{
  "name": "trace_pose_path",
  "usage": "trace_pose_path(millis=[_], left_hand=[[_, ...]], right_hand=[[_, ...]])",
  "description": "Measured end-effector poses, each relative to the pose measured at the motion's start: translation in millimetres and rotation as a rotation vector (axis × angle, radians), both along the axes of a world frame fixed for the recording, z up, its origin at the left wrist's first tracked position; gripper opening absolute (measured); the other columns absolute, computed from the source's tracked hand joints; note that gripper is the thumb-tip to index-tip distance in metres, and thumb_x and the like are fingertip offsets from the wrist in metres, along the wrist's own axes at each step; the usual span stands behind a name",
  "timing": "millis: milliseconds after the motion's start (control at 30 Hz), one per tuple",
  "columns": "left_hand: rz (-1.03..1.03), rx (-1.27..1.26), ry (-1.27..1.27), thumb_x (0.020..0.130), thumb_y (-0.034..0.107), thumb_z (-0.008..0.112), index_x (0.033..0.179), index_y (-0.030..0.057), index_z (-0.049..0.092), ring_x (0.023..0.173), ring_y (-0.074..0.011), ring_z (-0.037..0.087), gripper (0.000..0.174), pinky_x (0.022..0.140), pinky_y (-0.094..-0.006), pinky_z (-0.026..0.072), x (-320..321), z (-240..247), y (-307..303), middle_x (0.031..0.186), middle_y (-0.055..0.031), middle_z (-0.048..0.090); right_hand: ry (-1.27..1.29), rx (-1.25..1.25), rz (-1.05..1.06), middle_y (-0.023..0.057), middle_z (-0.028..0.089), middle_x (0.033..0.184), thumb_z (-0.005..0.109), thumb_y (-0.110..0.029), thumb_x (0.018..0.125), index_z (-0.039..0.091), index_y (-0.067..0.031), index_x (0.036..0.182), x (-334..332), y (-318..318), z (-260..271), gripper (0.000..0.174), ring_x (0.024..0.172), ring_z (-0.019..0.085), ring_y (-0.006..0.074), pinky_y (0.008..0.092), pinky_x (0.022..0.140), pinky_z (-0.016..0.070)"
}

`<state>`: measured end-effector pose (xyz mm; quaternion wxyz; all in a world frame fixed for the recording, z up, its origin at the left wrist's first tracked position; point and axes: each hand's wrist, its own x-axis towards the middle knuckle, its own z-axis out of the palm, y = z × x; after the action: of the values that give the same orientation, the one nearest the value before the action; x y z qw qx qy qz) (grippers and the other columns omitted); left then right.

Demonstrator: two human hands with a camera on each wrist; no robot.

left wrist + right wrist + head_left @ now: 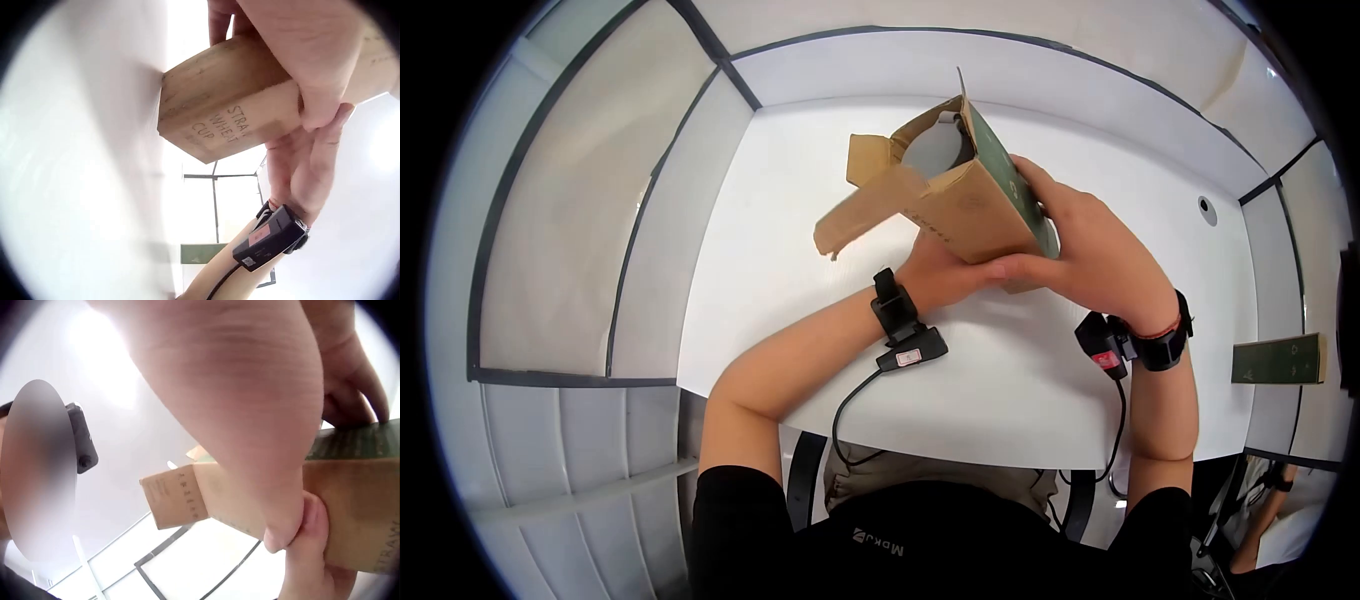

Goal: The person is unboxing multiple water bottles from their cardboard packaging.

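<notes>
A brown cardboard box [960, 205] with a green side is held tilted above the white table [800, 200], its top flaps open and a pale object showing inside. My left hand [940, 272] grips the box from below at its near bottom. My right hand [1080, 245] wraps the green side, thumb on the lower edge. The left wrist view shows the box's bottom corner [219, 119] with printed letters and my right hand's fingers [319, 94] over it. In the right wrist view the box [350, 506] lies behind my right palm.
A flat green box [1280, 360] lies at the table's right edge. A small round hole [1206, 207] sits in the tabletop at the far right. White panels with dark seams wall in the table at the back and the left.
</notes>
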<state>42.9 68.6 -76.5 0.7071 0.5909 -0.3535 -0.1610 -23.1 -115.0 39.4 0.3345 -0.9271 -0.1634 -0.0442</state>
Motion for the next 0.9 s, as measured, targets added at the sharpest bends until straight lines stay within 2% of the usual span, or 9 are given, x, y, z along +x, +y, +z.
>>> trace_pose_path(millis=[133, 167, 300, 367, 500, 567, 700, 800, 900], left_hand=[[0.064, 0.098, -0.195, 0.082, 0.021, 0.083, 0.125, 0.0063, 0.059, 0.112, -0.0191, 0.064, 0.051, 0.090, -0.0368, 0.0550, -2, 8, 0, 0.122, -0.0073, 0.066], [0.093, 0.007, -0.341, 0.082, 0.020, 0.082, 0.124, 0.0071, 0.060, 0.105, -0.0182, 0.066, 0.048, 0.085, -0.0356, 0.0560, 0, 8, 1, 0.117, -0.0070, 0.068], [0.158, -0.057, -0.275, 0.081, 0.019, 0.082, 0.119, 0.0088, 0.063, 0.098, -0.0180, 0.068, 0.045, 0.081, -0.0347, 0.0562, -1, 16, -5, 0.111, -0.0052, 0.069], [0.148, 0.019, -0.264, 0.078, 0.017, 0.086, 0.121, 0.0071, 0.062, 0.102, -0.0180, 0.068, 0.051, 0.084, -0.0351, 0.0570, -5, 13, -2, 0.115, -0.0064, 0.069], [0.088, 0.063, -0.258, 0.074, 0.023, 0.088, 0.119, 0.0060, 0.060, 0.103, -0.0179, 0.066, 0.056, 0.085, -0.0349, 0.0550, -4, 16, -1, 0.113, -0.0036, 0.068], [0.032, 0.147, -0.092, 0.074, 0.024, 0.089, 0.122, 0.0050, 0.058, 0.105, -0.0174, 0.065, 0.060, 0.086, -0.0347, 0.0543, -8, 31, -2, 0.114, -0.0038, 0.067], [0.006, 0.091, -0.251, 0.074, 0.022, 0.089, 0.133, 0.0062, 0.039, 0.115, -0.0220, 0.059, 0.079, 0.095, -0.0388, 0.0486, 9, 10, -9, 0.126, -0.0086, 0.058], [-0.020, 0.081, -0.363, 0.073, 0.020, 0.088, 0.142, 0.0071, 0.024, 0.122, -0.0255, 0.054, 0.095, 0.102, -0.0419, 0.0443, 23, -10, -13, 0.134, -0.0121, 0.051], [-0.031, 0.086, -0.413, 0.073, 0.019, 0.088, 0.151, 0.0079, 0.010, 0.129, -0.0290, 0.049, 0.111, 0.108, -0.0450, 0.0400, 27, -19, -16, 0.143, -0.0157, 0.044]], right_hand=[[0.029, 0.046, 0.043, 0.0261, 0.069, 0.095, 0.079, -0.043, 0.081, 0.047, 0.0074, 0.135, 3, 4, 3, 0.080, 0.090, 0.068, 0.0407, 0.0416, 0.081, 0.0530], [0.030, 0.105, 0.066, 0.0249, 0.069, 0.091, 0.076, -0.042, 0.084, 0.049, 0.0066, 0.132, 3, 5, 1, 0.073, 0.085, 0.068, 0.0405, 0.0412, 0.077, 0.0532], [0.051, 0.112, 0.105, 0.0244, 0.070, 0.090, 0.073, -0.040, 0.087, 0.050, 0.0063, 0.130, 2, 5, 3, 0.067, 0.083, 0.068, 0.0404, 0.0404, 0.076, 0.0529], [0.069, 0.089, 0.136, 0.0240, 0.070, 0.089, 0.071, -0.040, 0.089, 0.050, 0.0057, 0.130, 4, 1, 6, 0.065, 0.082, 0.068, 0.0403, 0.0403, 0.075, 0.0527], [0.087, 0.159, 0.138, 0.0225, 0.070, 0.099, 0.075, -0.033, 0.085, 0.051, 0.0043, 0.131, 3, 1, 5, 0.064, 0.092, 0.068, 0.0365, 0.0396, 0.082, 0.0530], [0.042, 0.208, 0.161, 0.0214, 0.069, 0.108, 0.078, -0.029, 0.083, 0.052, 0.0039, 0.132, 5, -5, -1, 0.065, 0.101, 0.067, 0.0334, 0.0394, 0.087, 0.0529], [0.046, 0.202, 0.141, 0.0181, 0.063, 0.128, 0.081, -0.019, 0.077, 0.052, 0.0037, 0.135, 11, -20, 0, 0.069, 0.116, 0.061, 0.0282, 0.0386, 0.098, 0.0506], [0.134, 0.154, 0.111, 0.0179, 0.060, 0.132, 0.081, -0.017, 0.077, 0.051, 0.0030, 0.137, 5, -25, 16, 0.069, 0.115, 0.062, 0.0291, 0.0389, 0.101, 0.0484], [-0.035, 0.187, 0.049, 0.0161, 0.058, 0.134, 0.080, -0.015, 0.078, 0.043, -0.0024, 0.146, 2, -32, 20, 0.079, 0.117, 0.061, 0.0274, 0.0393, 0.104, 0.0461]])
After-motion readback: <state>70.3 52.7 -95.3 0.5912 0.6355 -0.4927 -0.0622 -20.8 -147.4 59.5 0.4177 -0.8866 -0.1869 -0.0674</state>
